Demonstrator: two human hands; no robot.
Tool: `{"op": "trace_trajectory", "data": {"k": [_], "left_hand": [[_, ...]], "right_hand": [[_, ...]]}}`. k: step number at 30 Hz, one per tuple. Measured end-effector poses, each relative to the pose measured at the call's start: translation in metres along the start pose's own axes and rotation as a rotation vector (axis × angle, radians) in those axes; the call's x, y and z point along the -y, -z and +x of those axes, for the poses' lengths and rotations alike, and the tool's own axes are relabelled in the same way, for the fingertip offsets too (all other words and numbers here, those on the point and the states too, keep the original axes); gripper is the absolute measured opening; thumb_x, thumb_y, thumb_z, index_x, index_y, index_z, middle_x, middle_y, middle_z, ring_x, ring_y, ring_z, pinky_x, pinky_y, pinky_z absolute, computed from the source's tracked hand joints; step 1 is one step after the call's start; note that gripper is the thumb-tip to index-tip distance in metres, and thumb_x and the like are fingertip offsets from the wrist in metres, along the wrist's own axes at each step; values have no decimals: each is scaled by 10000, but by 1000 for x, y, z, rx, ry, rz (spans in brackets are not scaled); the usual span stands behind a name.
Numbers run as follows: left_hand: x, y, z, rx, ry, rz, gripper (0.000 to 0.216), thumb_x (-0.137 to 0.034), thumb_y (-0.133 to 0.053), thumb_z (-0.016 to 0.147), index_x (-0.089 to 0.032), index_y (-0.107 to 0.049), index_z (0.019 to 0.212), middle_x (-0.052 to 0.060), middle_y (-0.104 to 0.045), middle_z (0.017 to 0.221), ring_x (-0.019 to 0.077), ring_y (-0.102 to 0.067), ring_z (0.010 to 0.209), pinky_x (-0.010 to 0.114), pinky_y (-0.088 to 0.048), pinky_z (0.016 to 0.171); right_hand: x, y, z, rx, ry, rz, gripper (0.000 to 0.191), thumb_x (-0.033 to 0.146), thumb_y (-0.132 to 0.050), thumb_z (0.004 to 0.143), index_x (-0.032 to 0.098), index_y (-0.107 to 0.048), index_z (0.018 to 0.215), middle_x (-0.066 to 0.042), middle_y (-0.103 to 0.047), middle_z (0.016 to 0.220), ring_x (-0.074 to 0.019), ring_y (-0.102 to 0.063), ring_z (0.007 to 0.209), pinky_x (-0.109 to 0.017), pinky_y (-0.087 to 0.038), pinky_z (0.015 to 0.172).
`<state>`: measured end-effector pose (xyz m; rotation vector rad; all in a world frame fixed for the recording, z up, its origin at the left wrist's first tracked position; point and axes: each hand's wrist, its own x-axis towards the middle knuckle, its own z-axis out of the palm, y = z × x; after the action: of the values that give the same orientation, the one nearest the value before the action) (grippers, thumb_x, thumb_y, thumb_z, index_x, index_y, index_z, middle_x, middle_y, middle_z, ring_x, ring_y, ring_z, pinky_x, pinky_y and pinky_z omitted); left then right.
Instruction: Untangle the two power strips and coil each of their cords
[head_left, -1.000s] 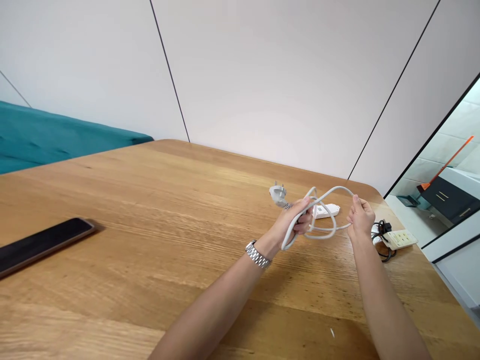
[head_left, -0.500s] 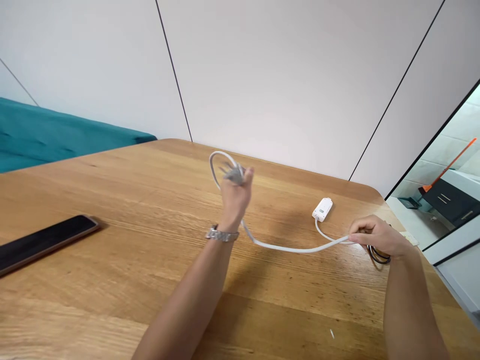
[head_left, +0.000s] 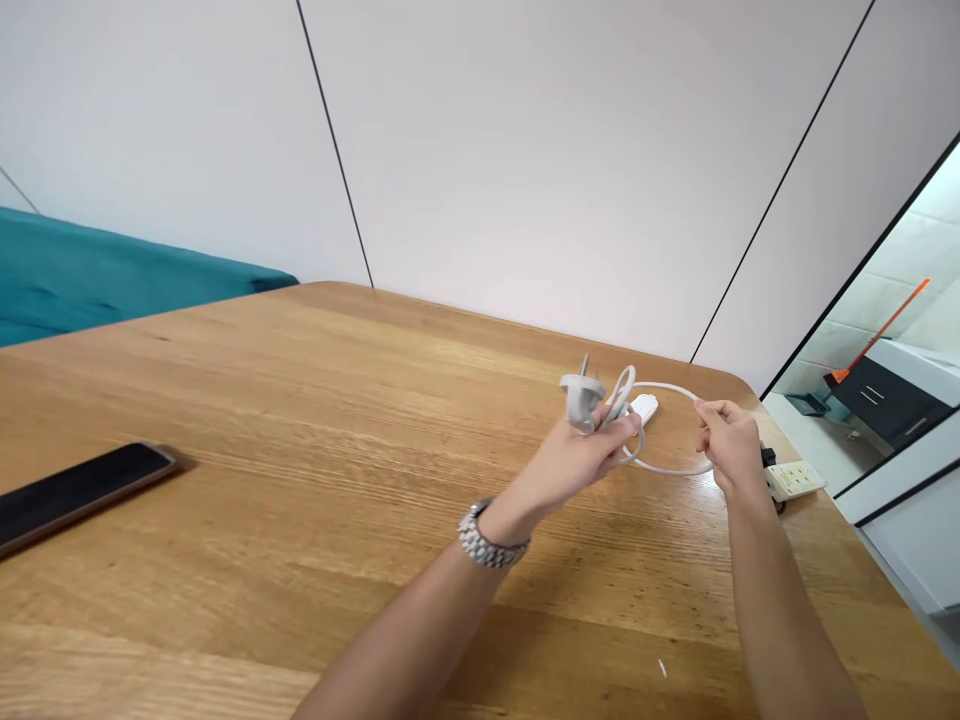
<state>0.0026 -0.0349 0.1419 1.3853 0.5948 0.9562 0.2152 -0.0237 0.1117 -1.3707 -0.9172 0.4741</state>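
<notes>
My left hand [head_left: 581,455], with a metal watch on its wrist, is closed round coils of a white power cable and its grey plug [head_left: 581,393], which sticks up above the fingers. My right hand [head_left: 726,440] pinches the same white cable [head_left: 667,468] a short way along, so that a loop hangs between the two hands above the wooden table [head_left: 300,420]. Partly hidden behind the loop, a small white adapter box [head_left: 643,406] at the cable's far end lies on the table.
A black phone [head_left: 75,490] lies flat at the table's left. Near the right corner sits a cream power strip [head_left: 795,478] with a dark cord beside it. A teal sofa [head_left: 112,280] stands behind the table's left side. White wall panels rise close behind.
My left hand swung out to the left and up with the plug, stretching the cable, then came back right beside my right hand, and a new loop has formed.
</notes>
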Motion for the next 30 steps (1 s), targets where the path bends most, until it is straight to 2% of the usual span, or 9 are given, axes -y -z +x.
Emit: {"op": "trace_trajectory", "data": {"k": [3,8,11,13,16,18,24,26,30], "left_hand": [[20,-14,11,-102,-35,-123,455,-536,-613,752,-186,-385,571,-81,-308,425,37,-253,380,187,-188,386],[33,-9,21,-301,-113,-226,455,-583,-619,732,-171,-459,624,-83,-345,427,40,-299,377,184,-218,381],[31,1,23,-297,-75,-221,403,-482,-702,689,-162,-470,606,-70,-398,467,41,-361,406,182,-267,396],[26,6,25,-287,-28,-212,335,-389,-725,666,-151,-500,597,-65,-415,467,38,-365,405,180,-268,391],[11,17,25,-362,-71,-296,252,-311,-669,696,-146,-514,585,-31,-495,502,51,-426,429,177,-313,404],[-5,29,21,-416,-129,-382,188,-262,-627,731,-145,-531,621,-10,-547,560,60,-476,467,174,-356,427],[-51,90,-9,-405,-281,-623,154,-203,-467,887,-149,-594,817,-89,-271,437,30,-314,358,156,-348,407],[-57,105,-18,-430,-304,-695,235,-201,-380,938,-134,-585,844,-84,-274,429,24,-317,354,148,-360,412],[-60,116,-25,-468,-346,-851,404,-244,-202,1000,-138,-499,747,-58,-398,461,3,-369,395,121,-401,456]], "right_hand": [[15,-11,-22,125,-6,219,274,429,-669,647,185,-549,679,27,-576,671,-58,-455,368,-192,-227,328],[30,-38,-71,583,192,105,284,385,-569,824,219,-592,1053,-7,-609,780,-114,-551,535,-238,-431,473],[30,-49,-94,619,415,-50,200,341,-557,852,227,-579,1015,-36,-606,833,-163,-560,686,-288,-461,602],[25,-56,-105,602,445,-53,195,334,-544,863,224,-533,1024,-38,-598,844,-160,-550,681,-290,-449,604],[9,-67,-116,659,325,104,216,376,-521,879,223,-442,1009,20,-555,712,-120,-512,550,-249,-407,521],[-4,-74,-115,789,213,138,227,437,-502,884,222,-432,893,63,-498,589,-100,-476,475,-225,-373,480],[-28,-69,-72,1632,-143,-192,446,610,-555,800,174,-555,704,80,-440,463,-65,-393,420,-196,-327,453],[-27,-60,-58,1694,-186,-178,458,624,-559,791,169,-586,755,83,-429,499,-62,-375,451,-193,-313,466],[-21,-42,-39,1510,-215,-51,454,617,-514,829,171,-590,792,95,-333,519,-60,-287,462,-189,-238,456]]}}
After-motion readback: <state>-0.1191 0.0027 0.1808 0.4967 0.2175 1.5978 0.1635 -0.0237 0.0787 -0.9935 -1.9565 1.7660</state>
